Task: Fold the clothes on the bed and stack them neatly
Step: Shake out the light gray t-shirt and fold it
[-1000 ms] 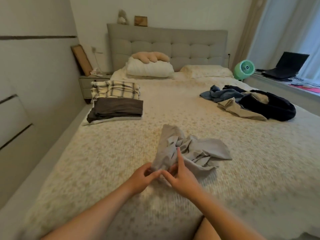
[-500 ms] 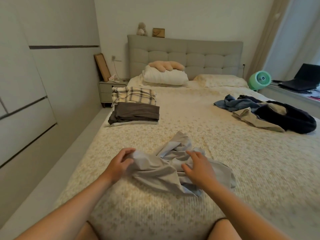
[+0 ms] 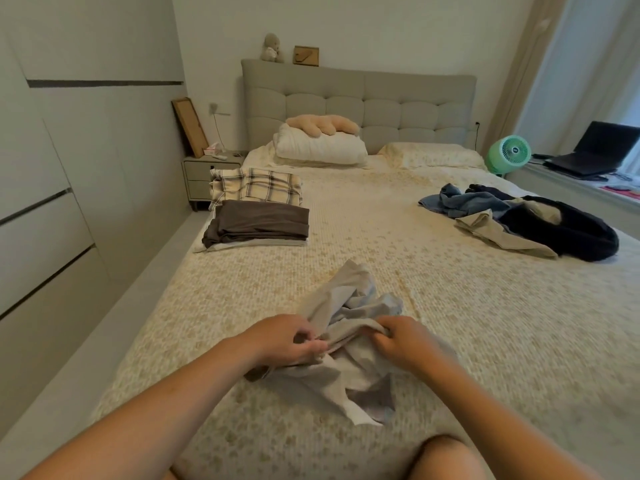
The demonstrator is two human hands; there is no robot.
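Bedroom, wide bed point(image 3: 433, 306) with cream textured floral bedspread, grey tufted headboard point(image 3: 381, 109) at far end. Crumpled light-grey garment point(image 3: 349, 372) lies near centre of bed, right in front of the person. Left hand point(image 3: 287, 339) on garment's left side, fingers point(image 3: 317, 348) curled and pinching a fold of the cloth. Right hand point(image 3: 407, 344) on its right side, fingers curled round a bunched ridge of the same cloth. Hands close together, not touching.

Far left on bed: folded dark-brown garment point(image 3: 259, 223) stacked on a pale folded piece, just beyond it a folded cream plaid shirt point(image 3: 256, 185), the two touching. Far right: loose unfolded pile, blue denim piece point(image 3: 457, 202), beige garment point(image 3: 498, 235), black garment point(image 3: 568, 233), overlapping each other.

White pillow point(image 3: 322, 148) with peach plush toy point(image 3: 322, 125) on top, by the headboard. Grey nightstand point(image 3: 207, 174) at far left of bed. Green round fan point(image 3: 509, 154) and black open laptop point(image 3: 592, 150) on the ledge at far right.
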